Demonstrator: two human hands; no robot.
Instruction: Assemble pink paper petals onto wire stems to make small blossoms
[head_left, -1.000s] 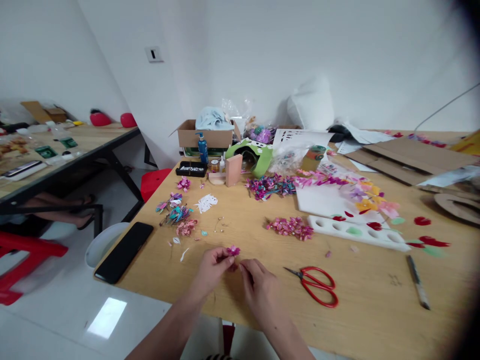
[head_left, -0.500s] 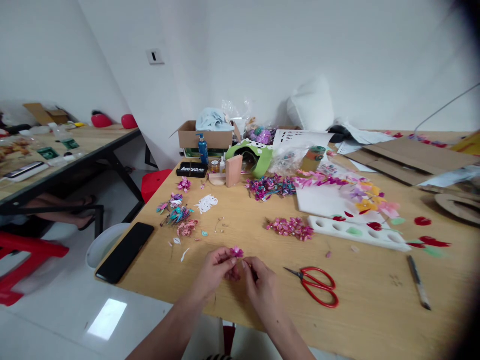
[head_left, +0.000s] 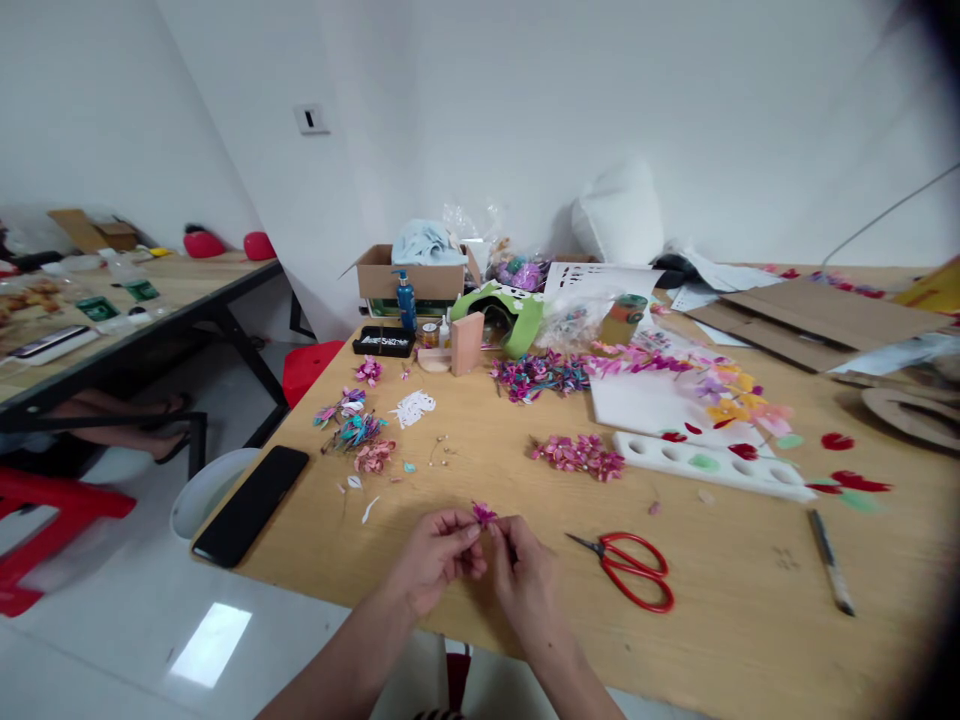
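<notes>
Between my fingertips is a small magenta artificial flower, held above the front of the wooden table. My left hand pinches it from the left, its fingers curled. My right hand closes on its base from the right, thumb and forefinger together. The flower's stem is mostly hidden by my fingers. Just right of my right hand lie red-handled scissors, blades pointing left. Farther off rests a bunch of pink flowers. To the left are a pink ribbon-like bunch and a teal bunch.
A black phone lies at the table's left edge. A white holed block sits on the right, with a brush nearer me. Farther back stand a wooden block, a blue pump bottle and a cardboard box.
The flower has turned from facing me to a side-on view and shifted slightly right. My left fingers have curled in more, closer to my right hand.
</notes>
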